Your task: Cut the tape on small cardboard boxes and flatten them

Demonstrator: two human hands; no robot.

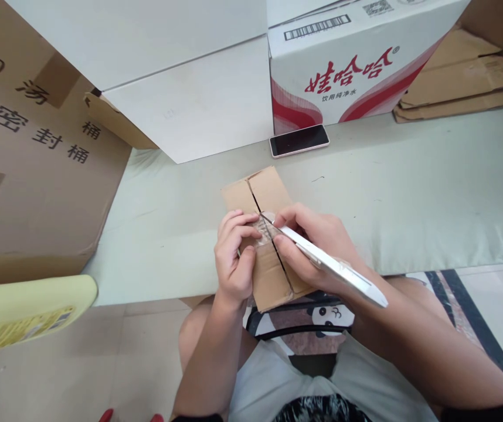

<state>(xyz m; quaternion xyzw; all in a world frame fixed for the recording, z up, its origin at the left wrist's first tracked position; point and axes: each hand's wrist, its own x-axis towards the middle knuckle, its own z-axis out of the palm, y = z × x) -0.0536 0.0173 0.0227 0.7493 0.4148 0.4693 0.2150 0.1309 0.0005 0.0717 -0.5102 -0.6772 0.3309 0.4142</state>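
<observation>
A small brown cardboard box (273,269) lies at the near edge of the covered surface, with a dark slit running between its top flaps. Clear, wrinkled tape (262,233) crosses the middle of that slit. Along the box's left side, my left hand (234,255) grips it, the fingers bent over the top onto the tape. My right hand (317,243) is closed around a white utility knife (335,266). The blade tip meets the slit at the tape, close to my left fingertips, and the handle points back toward my right forearm.
A phone (299,141) lies beyond the box, before a white and red carton (343,82) and a plain white box (199,105). Folded cardboard (458,82) is at the back right. A large brown carton (36,176) and a yellow object (31,313) stand left.
</observation>
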